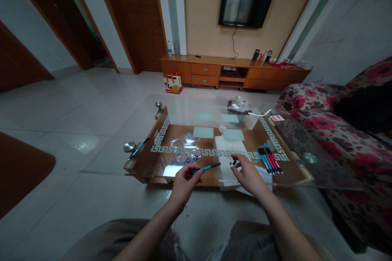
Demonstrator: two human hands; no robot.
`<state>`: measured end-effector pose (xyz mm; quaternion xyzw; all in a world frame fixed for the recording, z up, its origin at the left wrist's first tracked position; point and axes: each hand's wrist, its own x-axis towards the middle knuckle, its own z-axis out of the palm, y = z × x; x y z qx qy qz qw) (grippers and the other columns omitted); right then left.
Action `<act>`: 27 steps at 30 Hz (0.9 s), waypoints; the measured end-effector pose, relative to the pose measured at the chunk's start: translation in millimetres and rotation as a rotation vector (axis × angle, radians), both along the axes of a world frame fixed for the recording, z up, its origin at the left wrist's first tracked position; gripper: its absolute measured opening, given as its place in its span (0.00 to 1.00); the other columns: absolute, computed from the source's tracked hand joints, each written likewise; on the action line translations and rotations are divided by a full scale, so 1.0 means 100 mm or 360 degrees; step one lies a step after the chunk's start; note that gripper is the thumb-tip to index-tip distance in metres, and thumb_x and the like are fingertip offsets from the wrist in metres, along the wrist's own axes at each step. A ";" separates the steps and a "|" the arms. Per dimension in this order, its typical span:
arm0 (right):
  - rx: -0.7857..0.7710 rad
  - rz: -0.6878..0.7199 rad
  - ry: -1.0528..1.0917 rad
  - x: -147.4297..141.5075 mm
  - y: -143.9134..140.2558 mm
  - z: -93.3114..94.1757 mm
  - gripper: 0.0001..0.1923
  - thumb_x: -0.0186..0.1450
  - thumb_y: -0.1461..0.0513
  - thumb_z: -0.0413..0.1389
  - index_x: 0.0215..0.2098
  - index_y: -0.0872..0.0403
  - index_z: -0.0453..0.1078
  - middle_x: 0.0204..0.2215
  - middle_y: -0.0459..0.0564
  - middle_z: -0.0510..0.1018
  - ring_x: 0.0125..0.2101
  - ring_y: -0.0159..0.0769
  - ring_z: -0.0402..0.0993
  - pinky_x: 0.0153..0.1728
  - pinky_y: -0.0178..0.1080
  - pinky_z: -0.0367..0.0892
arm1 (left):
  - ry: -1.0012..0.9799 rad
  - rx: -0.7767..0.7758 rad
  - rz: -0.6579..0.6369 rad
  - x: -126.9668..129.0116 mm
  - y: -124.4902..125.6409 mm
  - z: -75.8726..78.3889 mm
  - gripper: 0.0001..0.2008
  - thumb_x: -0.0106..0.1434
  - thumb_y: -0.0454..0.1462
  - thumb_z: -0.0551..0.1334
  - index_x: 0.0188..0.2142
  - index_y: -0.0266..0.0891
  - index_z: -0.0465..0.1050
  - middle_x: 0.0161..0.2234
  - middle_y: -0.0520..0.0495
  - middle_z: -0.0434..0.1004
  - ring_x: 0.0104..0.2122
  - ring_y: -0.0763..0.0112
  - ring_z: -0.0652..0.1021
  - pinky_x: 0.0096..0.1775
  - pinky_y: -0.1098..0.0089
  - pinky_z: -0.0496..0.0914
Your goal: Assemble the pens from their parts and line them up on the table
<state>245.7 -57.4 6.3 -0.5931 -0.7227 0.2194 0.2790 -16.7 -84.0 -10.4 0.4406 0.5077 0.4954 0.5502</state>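
My left hand (184,183) grips a blue and black pen (210,167) near its rear, fingers closed round the barrel. The pen lies almost level above the glass table, its tip pointing right. Close to that tip is my right hand (247,174), its thumb and forefinger curled about a small black piece (234,162). Another tiny dark bit (230,163) shows just left of those fingertips. Right of my right hand, a row of blue and red pens (269,160) lies side by side on the glass. One more blue and black pen (138,149) rests at the table's left side.
A clear plastic bag (185,147) lies on the glass table (107,159), left of a white box (228,147). Farther back sits a bowl with crumpled plastic (239,105). A flowered sofa (321,110) stands at the right, and a paper bag (172,82) beside the TV cabinet.
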 end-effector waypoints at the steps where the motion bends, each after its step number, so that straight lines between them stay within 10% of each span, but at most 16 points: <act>1: -0.0013 -0.0002 0.0019 0.00 0.00 -0.01 0.20 0.63 0.66 0.53 0.53 0.55 0.64 0.46 0.56 0.73 0.37 0.37 0.75 0.45 0.44 0.71 | 0.0001 0.0001 -0.0005 0.00 0.00 0.00 0.15 0.57 0.44 0.68 0.38 0.36 0.73 0.27 0.50 0.75 0.26 0.72 0.76 0.31 0.73 0.70; 8: 0.0151 -0.0151 0.0217 -0.02 0.03 0.09 0.13 0.64 0.63 0.53 0.46 0.55 0.70 0.41 0.55 0.77 0.37 0.39 0.75 0.42 0.44 0.71 | -0.0009 0.0000 -0.0004 0.01 0.00 -0.02 0.15 0.57 0.44 0.68 0.38 0.37 0.72 0.27 0.51 0.75 0.27 0.72 0.77 0.30 0.74 0.70; 17: -0.0099 -0.0200 0.1294 -0.17 0.02 0.26 0.16 0.55 0.57 0.66 0.39 0.53 0.72 0.35 0.50 0.78 0.33 0.36 0.75 0.37 0.38 0.72 | -0.0005 0.0022 -0.0021 0.00 0.01 -0.06 0.15 0.58 0.44 0.68 0.38 0.37 0.72 0.28 0.51 0.75 0.26 0.72 0.77 0.31 0.74 0.70; 27: -0.0177 -0.0159 0.1398 -0.22 -0.02 0.36 0.14 0.54 0.57 0.67 0.35 0.54 0.73 0.33 0.49 0.77 0.30 0.33 0.73 0.34 0.37 0.70 | -0.0023 0.0030 0.0029 0.00 0.02 -0.05 0.15 0.57 0.44 0.68 0.38 0.36 0.72 0.27 0.50 0.75 0.26 0.72 0.76 0.30 0.73 0.70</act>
